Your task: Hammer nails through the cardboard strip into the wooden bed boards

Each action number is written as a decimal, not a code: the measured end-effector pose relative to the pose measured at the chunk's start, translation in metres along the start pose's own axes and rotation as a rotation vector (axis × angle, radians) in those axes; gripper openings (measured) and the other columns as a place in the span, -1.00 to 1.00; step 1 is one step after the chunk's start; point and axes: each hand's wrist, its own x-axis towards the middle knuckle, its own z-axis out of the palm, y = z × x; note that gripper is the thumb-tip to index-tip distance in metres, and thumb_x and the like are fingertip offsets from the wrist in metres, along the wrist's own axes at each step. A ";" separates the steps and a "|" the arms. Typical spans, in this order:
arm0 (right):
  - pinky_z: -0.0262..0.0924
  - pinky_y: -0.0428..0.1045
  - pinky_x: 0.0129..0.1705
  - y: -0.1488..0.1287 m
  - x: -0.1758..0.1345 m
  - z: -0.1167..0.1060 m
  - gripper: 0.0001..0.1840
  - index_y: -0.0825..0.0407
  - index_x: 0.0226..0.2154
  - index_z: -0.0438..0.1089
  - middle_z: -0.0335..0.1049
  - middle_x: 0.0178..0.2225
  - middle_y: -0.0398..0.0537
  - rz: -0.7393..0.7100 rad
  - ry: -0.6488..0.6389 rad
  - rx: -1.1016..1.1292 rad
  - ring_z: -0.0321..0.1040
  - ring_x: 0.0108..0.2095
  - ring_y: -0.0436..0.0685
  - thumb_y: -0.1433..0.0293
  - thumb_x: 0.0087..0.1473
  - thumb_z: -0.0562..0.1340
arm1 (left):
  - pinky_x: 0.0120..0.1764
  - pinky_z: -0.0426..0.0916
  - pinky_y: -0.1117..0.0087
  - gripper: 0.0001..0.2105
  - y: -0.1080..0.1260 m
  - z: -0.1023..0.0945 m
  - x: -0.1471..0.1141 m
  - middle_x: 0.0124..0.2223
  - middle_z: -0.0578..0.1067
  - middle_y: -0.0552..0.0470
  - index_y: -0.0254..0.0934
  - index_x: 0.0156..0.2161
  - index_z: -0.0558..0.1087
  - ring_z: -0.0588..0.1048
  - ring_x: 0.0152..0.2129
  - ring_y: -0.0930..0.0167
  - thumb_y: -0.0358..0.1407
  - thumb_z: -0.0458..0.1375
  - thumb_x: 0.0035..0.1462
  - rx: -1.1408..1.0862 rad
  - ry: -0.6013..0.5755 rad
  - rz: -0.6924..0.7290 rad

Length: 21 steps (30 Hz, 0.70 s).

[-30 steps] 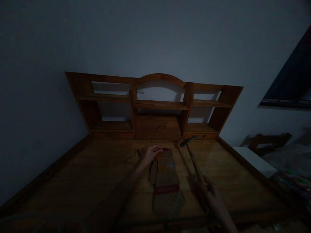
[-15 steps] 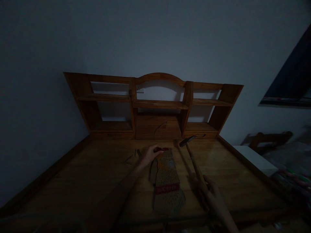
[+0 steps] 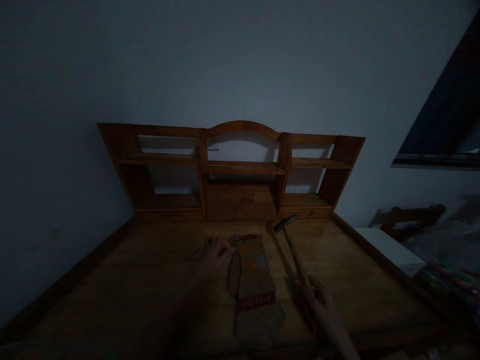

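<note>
My right hand (image 3: 318, 299) is wrapped round the wooden handle of a hammer (image 3: 296, 252). The hammer's dark metal head points away from me, towards the shelf, above the wooden desktop. A flattened, torn piece of cardboard (image 3: 255, 272) with dark specks, a red printed band and a yellowish patch lies in the middle of the desk. Beside its upper left edge is my left hand (image 3: 219, 251), smeared by motion; whether its fingers hold anything cannot be made out. Small dark pieces (image 3: 208, 242) lie just past that hand, too dim to name.
A wooden shelf unit (image 3: 240, 168) stands along the back of the desk (image 3: 123, 285), against the wall. Raised wooden edges run along both sides. To the right are a white surface (image 3: 390, 245), a wooden chair back (image 3: 412, 220) and a dim heap of things.
My left hand has come off the cardboard's far red end and moved left and towards me. My right hand still holds the hammer in much the same pose. The view has shifted slightly.
</note>
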 end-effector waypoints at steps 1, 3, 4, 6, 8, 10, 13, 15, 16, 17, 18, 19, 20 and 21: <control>0.08 -0.16 -0.71 0.003 0.001 0.003 -0.39 0.10 -0.15 0.36 0.39 -0.60 -0.16 0.012 -0.031 0.008 0.26 -0.69 0.01 -0.06 -0.06 0.23 | -0.02 0.32 0.26 -0.56 -0.002 0.002 -0.014 -0.02 0.50 -0.10 -0.27 0.04 0.35 0.46 -0.09 0.27 -0.05 -0.03 0.16 -0.040 0.006 -0.045; 0.02 -0.17 -0.74 0.009 0.002 0.011 -0.41 0.10 -0.14 0.34 0.39 -0.60 -0.15 -0.015 -0.050 0.022 0.22 -0.72 -0.01 -0.06 0.01 0.16 | 0.01 0.30 0.25 -0.56 -0.004 0.010 -0.040 0.02 0.47 -0.15 -0.32 0.02 0.37 0.46 -0.08 0.25 -0.07 -0.07 0.17 -0.042 0.051 -0.083; 0.08 -0.16 -0.71 0.010 0.002 0.016 -0.41 0.10 -0.16 0.36 0.43 -0.56 -0.10 -0.047 -0.037 0.024 0.29 -0.66 0.03 -0.06 0.02 0.15 | 0.07 0.24 0.26 -0.56 -0.003 0.015 -0.051 0.06 0.45 -0.14 -0.31 0.01 0.39 0.41 -0.01 0.25 -0.08 -0.07 0.17 -0.026 0.078 -0.092; 0.24 -0.11 -0.57 0.009 0.002 0.026 -0.40 0.13 -0.19 0.40 0.49 -0.46 0.02 -0.102 0.006 0.018 0.42 -0.49 0.13 -0.07 0.00 0.16 | 0.15 0.15 0.25 -0.55 0.005 0.027 -0.067 0.09 0.43 -0.13 -0.31 0.03 0.40 0.35 0.06 0.26 -0.09 -0.11 0.20 -0.018 0.122 -0.115; 0.31 -0.06 -0.45 0.004 0.001 0.035 -0.36 0.16 -0.21 0.42 0.51 -0.38 0.12 -0.130 0.053 -0.006 0.46 -0.37 0.22 -0.08 -0.03 0.17 | 0.16 0.14 0.25 -0.55 0.017 0.038 -0.076 0.09 0.43 -0.11 -0.31 0.02 0.42 0.35 0.07 0.28 -0.12 -0.15 0.24 -0.042 0.127 -0.107; 0.33 -0.04 -0.42 -0.001 0.000 0.041 -0.33 0.17 -0.21 0.44 0.52 -0.36 0.15 -0.137 0.085 -0.035 0.47 -0.33 0.26 -0.10 -0.07 0.19 | 0.12 0.18 0.30 -0.57 0.031 0.044 -0.079 0.07 0.45 -0.07 -0.26 0.02 0.44 0.39 0.03 0.31 -0.17 -0.17 0.25 -0.067 0.117 -0.067; 0.34 -0.04 -0.40 -0.003 -0.004 0.046 -0.33 0.15 -0.21 0.45 0.53 -0.35 0.13 -0.147 0.051 -0.043 0.48 -0.31 0.27 -0.11 -0.05 0.17 | 0.04 0.25 0.35 -0.62 0.046 0.049 -0.083 0.03 0.48 -0.04 -0.22 0.01 0.44 0.44 -0.03 0.34 -0.25 -0.15 0.24 -0.053 0.118 -0.052; 0.34 -0.04 -0.37 -0.001 -0.005 0.046 -0.35 0.14 -0.19 0.44 0.53 -0.31 0.13 -0.154 0.018 -0.041 0.48 -0.27 0.26 -0.10 -0.01 0.15 | 0.01 0.27 0.36 -0.63 0.050 0.051 -0.087 0.01 0.50 -0.05 -0.21 0.01 0.45 0.46 -0.06 0.33 -0.28 -0.12 0.23 -0.034 0.124 -0.070; 0.34 -0.04 -0.34 0.001 -0.005 0.046 -0.35 0.15 -0.15 0.43 0.53 -0.26 0.15 -0.148 0.023 -0.045 0.47 -0.24 0.26 -0.09 0.00 0.15 | 0.00 0.28 0.36 -0.64 0.050 0.052 -0.088 -0.01 0.51 -0.06 -0.21 0.00 0.45 0.47 -0.08 0.32 -0.28 -0.12 0.23 -0.029 0.124 -0.082; 0.34 -0.03 -0.31 0.004 -0.005 0.045 -0.33 0.15 -0.11 0.41 0.51 -0.21 0.17 -0.132 0.041 -0.055 0.46 -0.20 0.26 -0.09 0.01 0.15 | -0.02 0.29 0.36 -0.64 0.050 0.052 -0.088 -0.03 0.52 -0.06 -0.21 -0.01 0.46 0.48 -0.10 0.31 -0.27 -0.11 0.23 -0.025 0.121 -0.094; 0.34 -0.02 -0.29 0.006 -0.004 0.045 -0.31 0.16 -0.07 0.38 0.49 -0.16 0.20 -0.106 0.064 -0.069 0.45 -0.17 0.27 -0.08 0.00 0.16 | -0.04 0.31 0.34 -0.65 0.048 0.053 -0.088 -0.05 0.53 -0.06 -0.20 -0.02 0.46 0.49 -0.12 0.30 -0.25 -0.11 0.24 -0.019 0.117 -0.102; 0.34 -0.01 -0.27 0.009 -0.004 0.045 -0.28 0.17 -0.03 0.35 0.47 -0.12 0.22 -0.079 0.079 -0.083 0.43 -0.14 0.28 -0.08 -0.01 0.17 | -0.06 0.31 0.33 -0.65 0.046 0.052 -0.085 -0.07 0.54 -0.07 -0.20 -0.03 0.47 0.49 -0.14 0.29 -0.23 -0.10 0.24 -0.008 0.126 -0.107; 0.34 -0.01 -0.26 0.011 -0.003 0.044 -0.27 0.18 -0.01 0.33 0.45 -0.09 0.24 -0.062 0.091 -0.091 0.42 -0.11 0.29 -0.08 -0.01 0.17 | -0.06 0.32 0.32 -0.66 0.044 0.049 -0.080 -0.09 0.54 -0.08 -0.21 -0.06 0.48 0.49 -0.14 0.28 -0.20 -0.09 0.24 0.007 0.146 -0.101; 0.34 0.00 -0.25 0.013 -0.002 0.044 -0.26 0.18 -0.01 0.32 0.44 -0.08 0.25 -0.059 0.092 -0.091 0.40 -0.09 0.29 -0.08 -0.01 0.17 | -0.06 0.32 0.30 -0.66 0.042 0.046 -0.073 -0.09 0.54 -0.10 -0.22 -0.09 0.49 0.49 -0.14 0.26 -0.18 -0.07 0.23 0.027 0.179 -0.085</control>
